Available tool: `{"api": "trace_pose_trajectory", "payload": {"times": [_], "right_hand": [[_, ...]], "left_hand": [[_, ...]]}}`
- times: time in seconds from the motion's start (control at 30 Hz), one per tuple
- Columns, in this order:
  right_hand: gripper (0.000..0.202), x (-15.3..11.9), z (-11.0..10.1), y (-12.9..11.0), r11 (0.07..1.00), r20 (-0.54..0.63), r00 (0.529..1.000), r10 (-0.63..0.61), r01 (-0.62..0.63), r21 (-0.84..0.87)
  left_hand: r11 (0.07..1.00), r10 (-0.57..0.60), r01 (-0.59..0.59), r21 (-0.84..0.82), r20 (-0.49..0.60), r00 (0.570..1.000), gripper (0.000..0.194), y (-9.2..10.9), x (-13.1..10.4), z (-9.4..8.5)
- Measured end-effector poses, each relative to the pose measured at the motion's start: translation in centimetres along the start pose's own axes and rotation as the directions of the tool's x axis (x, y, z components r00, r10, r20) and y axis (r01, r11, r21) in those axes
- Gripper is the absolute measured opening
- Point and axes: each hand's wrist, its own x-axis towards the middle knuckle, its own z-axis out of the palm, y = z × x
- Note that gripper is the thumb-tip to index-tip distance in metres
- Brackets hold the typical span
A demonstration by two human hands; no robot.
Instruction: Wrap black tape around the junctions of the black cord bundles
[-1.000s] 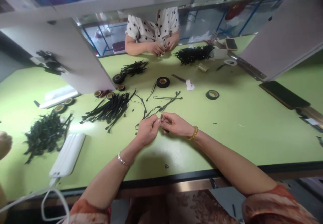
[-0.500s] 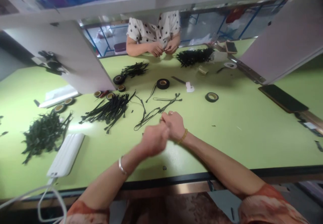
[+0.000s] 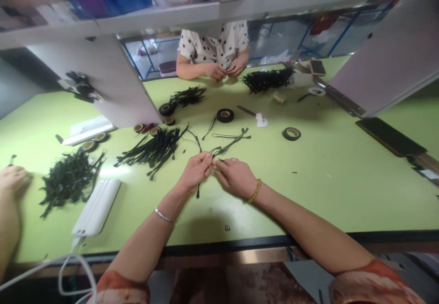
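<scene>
Over the middle of the green table my left hand pinches a thin black cable, whose dark end hangs below the fingers. My right hand meets it fingertip to fingertip, closed on the same cable; exactly what sits between the fingertips is too small to make out. Just beyond the hands lie a few loose looped black cables. To the left of them is a bundle of black cables. A roll of black tape lies farther back, and another black tape roll is to the right.
A white power bank with a white cord lies at left, beside a dark green-black pile. Another person's hand rests at the left edge. Opposite, a person in a dotted shirt works. A phone lies at right.
My hands have drawn slightly apart from a crossed, overlapping grip to fingertips meeting, with a cable end now showing below. Another person's hand has appeared at the left edge.
</scene>
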Motion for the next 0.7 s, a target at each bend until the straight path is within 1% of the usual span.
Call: {"api": "trace_pose_trajectory", "payload": {"times": [0.1,0.2,0.27,0.3,0.33,0.37,0.4,0.43,0.47,0.5,0.57,0.6,0.63,0.7], "right_hand": [[0.032,0.0,-0.5,0.9,1.0,0.006,1.0,0.011,-0.011,0.009],[0.026,0.1,-0.7,1.5,0.999,0.036,0.999,-0.034,0.034,0.008],[0.02,0.1,-0.7,1.6,0.995,-0.028,0.997,-0.075,0.077,0.063],[0.018,0.2,-0.7,1.6,0.989,-0.088,0.994,-0.07,0.081,0.121],[0.019,0.2,-0.7,1.7,0.976,-0.153,0.988,-0.038,0.069,0.206],[0.022,0.1,-0.7,1.6,0.947,-0.21,0.978,0.016,0.052,0.318],[0.027,0.1,-0.7,1.6,0.894,-0.247,0.966,0.079,0.041,0.446],[0.032,0.1,-0.8,1.6,0.82,-0.258,0.956,0.137,0.037,0.572],[0.035,0.1,-0.8,1.5,0.734,-0.244,0.954,0.173,0.04,0.678],[0.037,0.1,-0.9,1.4,0.65,-0.214,0.96,0.178,0.048,0.759],[0.035,0.2,-0.8,1.3,0.52,-0.153,0.978,0.139,0.059,0.852],[0.035,0.3,-0.8,1.4,0.481,-0.139,0.982,0.125,0.062,0.874],[0.035,0.4,-0.7,1.5,0.459,-0.143,0.981,0.132,0.068,0.886],[0.038,0.6,-0.6,2.0,0.45,-0.194,0.959,0.207,0.082,0.889]], "left_hand": [[1.0,-0.03,0.03,-0.009,-0.005,1.0,0.048,-0.1,0.0,0.1],[0.999,-0.044,0.045,0.018,-0.02,0.999,0.05,-0.2,0.2,0.0],[0.997,-0.012,0.014,0.072,-0.03,0.999,0.05,-0.3,0.2,-0.1],[0.994,0.015,-0.011,0.107,-0.036,0.999,0.05,-0.3,0.2,-0.2],[0.989,0.044,-0.038,0.145,-0.041,0.998,0.05,-0.3,0.2,-0.3],[0.981,0.072,-0.063,0.184,-0.043,0.996,0.05,-0.2,0.2,-0.3],[0.971,0.097,-0.085,0.224,-0.042,0.994,0.05,-0.1,0.1,-0.4],[0.959,0.118,-0.104,0.262,-0.038,0.992,0.05,-0.1,0.0,-0.3],[0.948,0.133,-0.118,0.295,-0.029,0.991,0.049,0.0,0.0,-0.3],[0.939,0.137,-0.128,0.318,-0.007,0.99,0.049,0.0,-0.1,-0.1],[0.941,0.117,-0.13,0.312,0.06,0.991,0.048,0.0,-0.2,0.1],[0.953,0.088,-0.111,0.281,0.095,0.992,0.047,0.0,-0.2,0.3],[0.967,0.053,-0.082,0.24,0.124,0.991,0.046,0.0,-0.3,0.4],[0.985,-0.008,-0.018,0.171,0.153,0.988,0.045,-0.1,-0.3,0.4]]}}
